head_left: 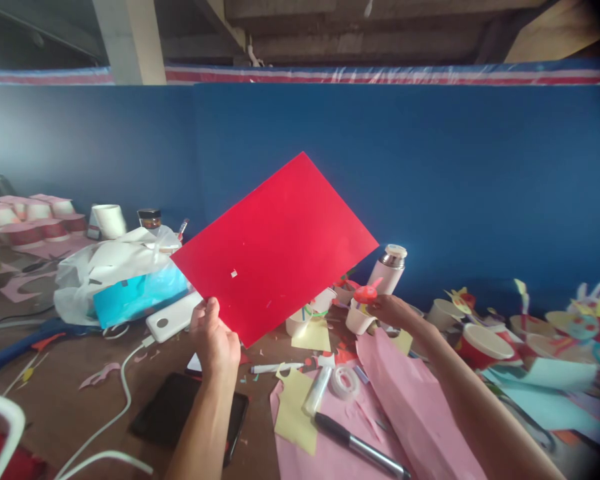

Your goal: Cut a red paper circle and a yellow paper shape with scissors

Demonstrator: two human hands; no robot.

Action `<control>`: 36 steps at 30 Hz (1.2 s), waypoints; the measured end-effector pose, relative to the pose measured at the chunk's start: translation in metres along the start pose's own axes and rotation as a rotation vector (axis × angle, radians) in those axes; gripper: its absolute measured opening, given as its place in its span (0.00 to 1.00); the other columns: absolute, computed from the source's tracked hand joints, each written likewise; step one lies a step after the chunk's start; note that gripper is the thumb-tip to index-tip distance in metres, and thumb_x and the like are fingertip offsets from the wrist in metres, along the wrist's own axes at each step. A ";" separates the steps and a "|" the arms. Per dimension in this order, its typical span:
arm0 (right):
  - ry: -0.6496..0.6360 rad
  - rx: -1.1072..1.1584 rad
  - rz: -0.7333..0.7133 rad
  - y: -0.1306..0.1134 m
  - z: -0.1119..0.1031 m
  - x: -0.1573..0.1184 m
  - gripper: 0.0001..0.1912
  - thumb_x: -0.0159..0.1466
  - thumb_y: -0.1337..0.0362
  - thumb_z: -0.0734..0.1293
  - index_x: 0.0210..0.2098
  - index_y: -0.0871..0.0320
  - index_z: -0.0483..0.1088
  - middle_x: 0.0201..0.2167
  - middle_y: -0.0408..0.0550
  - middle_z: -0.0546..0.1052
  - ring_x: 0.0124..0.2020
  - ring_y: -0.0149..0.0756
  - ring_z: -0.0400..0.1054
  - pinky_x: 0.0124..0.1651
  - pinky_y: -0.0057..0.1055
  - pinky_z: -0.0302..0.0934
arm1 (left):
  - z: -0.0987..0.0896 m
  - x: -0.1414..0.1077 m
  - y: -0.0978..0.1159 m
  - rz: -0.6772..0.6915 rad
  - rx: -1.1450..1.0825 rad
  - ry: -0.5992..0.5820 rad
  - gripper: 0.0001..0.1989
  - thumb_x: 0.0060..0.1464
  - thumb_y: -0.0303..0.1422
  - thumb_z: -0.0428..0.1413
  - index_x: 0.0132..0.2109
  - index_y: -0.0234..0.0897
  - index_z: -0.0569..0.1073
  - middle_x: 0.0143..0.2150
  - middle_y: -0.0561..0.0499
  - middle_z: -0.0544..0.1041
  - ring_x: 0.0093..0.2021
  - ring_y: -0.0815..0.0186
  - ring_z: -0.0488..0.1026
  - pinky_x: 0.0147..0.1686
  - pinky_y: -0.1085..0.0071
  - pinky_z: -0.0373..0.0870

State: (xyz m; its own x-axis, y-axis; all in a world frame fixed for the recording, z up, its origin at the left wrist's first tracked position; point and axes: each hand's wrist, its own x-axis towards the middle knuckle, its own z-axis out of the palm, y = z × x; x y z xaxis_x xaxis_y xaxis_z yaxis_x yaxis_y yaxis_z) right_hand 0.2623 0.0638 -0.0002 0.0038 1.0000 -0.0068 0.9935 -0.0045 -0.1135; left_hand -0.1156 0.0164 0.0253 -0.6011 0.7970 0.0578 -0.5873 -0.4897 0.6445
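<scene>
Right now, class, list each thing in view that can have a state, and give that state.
Red sheet: held up, tilted
Left hand: closed on the sheet's lower edge
Right hand: by the red piece; grip unclear
Flask: upright, lid on
Jar: lid on
Power bank: cable plugged in
Tape roll: lying flat
Pink paper: creased
Plastic bag: crumpled

The sheet of paper (280, 233) is coloured plain bright red, flecked with white. Pink is worn by the creased paper (420, 393), pale yellow by the cut scrap (296, 413). The wall panel (460, 173) is coloured deep blue; the strip (380, 75) above is banded in blue, white and red. The marker pen (343, 433) is finished in black and grey.
</scene>
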 end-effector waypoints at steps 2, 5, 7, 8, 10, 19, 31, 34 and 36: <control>0.023 0.018 -0.027 0.000 0.001 0.001 0.13 0.65 0.61 0.63 0.47 0.60 0.67 0.44 0.48 0.73 0.40 0.36 0.70 0.41 0.39 0.67 | 0.000 0.000 0.000 -0.003 0.002 -0.003 0.12 0.43 0.36 0.60 0.34 0.39 0.65 0.34 0.52 0.73 0.39 0.60 0.72 0.39 0.55 0.70; 0.077 0.051 -0.070 0.001 0.002 -0.002 0.14 0.65 0.60 0.63 0.47 0.60 0.67 0.43 0.48 0.73 0.38 0.35 0.71 0.39 0.37 0.68 | 0.000 0.000 0.001 -0.005 0.006 0.003 0.13 0.43 0.36 0.59 0.35 0.39 0.65 0.35 0.52 0.73 0.39 0.59 0.72 0.39 0.55 0.69; 0.127 0.071 -0.091 0.003 0.003 -0.006 0.13 0.65 0.60 0.62 0.47 0.60 0.67 0.42 0.47 0.74 0.37 0.35 0.71 0.39 0.37 0.68 | 0.000 0.000 0.000 -0.003 0.015 0.014 0.13 0.43 0.36 0.60 0.35 0.39 0.65 0.34 0.52 0.72 0.40 0.59 0.71 0.39 0.55 0.69; 0.155 0.080 -0.101 0.004 0.004 -0.008 0.13 0.65 0.60 0.62 0.46 0.60 0.68 0.41 0.47 0.74 0.37 0.35 0.71 0.39 0.37 0.68 | 0.000 0.001 0.000 -0.004 0.020 0.014 0.13 0.43 0.37 0.59 0.35 0.39 0.65 0.34 0.53 0.72 0.40 0.59 0.71 0.39 0.55 0.69; 0.216 0.095 -0.117 0.006 0.006 -0.013 0.13 0.65 0.59 0.62 0.46 0.60 0.68 0.41 0.47 0.74 0.38 0.35 0.71 0.40 0.37 0.67 | 0.000 0.001 0.000 -0.009 0.024 0.011 0.13 0.43 0.37 0.59 0.35 0.39 0.65 0.34 0.53 0.72 0.39 0.60 0.71 0.40 0.55 0.69; 0.547 0.072 -0.166 0.002 0.020 -0.047 0.16 0.65 0.60 0.56 0.47 0.57 0.70 0.47 0.50 0.75 0.48 0.42 0.68 0.50 0.38 0.58 | -0.004 0.003 -0.004 -0.006 0.018 -0.002 0.13 0.43 0.37 0.60 0.36 0.40 0.66 0.34 0.53 0.71 0.39 0.60 0.70 0.39 0.56 0.68; 0.484 0.071 -0.097 -0.026 0.060 -0.077 0.11 0.63 0.58 0.62 0.38 0.55 0.73 0.31 0.44 0.78 0.33 0.36 0.72 0.40 0.35 0.60 | -0.001 -0.003 -0.003 0.025 0.045 0.012 0.11 0.44 0.36 0.60 0.34 0.39 0.66 0.31 0.56 0.71 0.36 0.64 0.70 0.40 0.61 0.68; 0.452 0.111 -0.076 -0.034 0.063 -0.066 0.14 0.64 0.57 0.62 0.44 0.59 0.70 0.35 0.45 0.77 0.35 0.36 0.71 0.42 0.39 0.63 | 0.000 -0.004 -0.003 0.031 0.050 0.035 0.10 0.43 0.35 0.60 0.34 0.39 0.67 0.30 0.56 0.72 0.35 0.66 0.70 0.40 0.63 0.67; 0.444 0.149 -0.053 -0.035 0.063 -0.064 0.14 0.64 0.57 0.63 0.43 0.61 0.70 0.35 0.46 0.76 0.36 0.35 0.71 0.42 0.40 0.64 | 0.001 -0.005 -0.001 0.026 0.040 0.037 0.10 0.43 0.35 0.60 0.33 0.38 0.67 0.30 0.56 0.72 0.35 0.66 0.71 0.40 0.64 0.67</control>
State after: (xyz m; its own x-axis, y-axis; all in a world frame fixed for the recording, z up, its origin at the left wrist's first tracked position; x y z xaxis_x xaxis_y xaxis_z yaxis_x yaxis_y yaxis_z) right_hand 0.2198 -0.0001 -0.0581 0.0336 0.9045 0.4251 0.9667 0.0786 -0.2436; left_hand -0.1112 0.0132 0.0250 -0.6362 0.7701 0.0472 -0.5495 -0.4953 0.6728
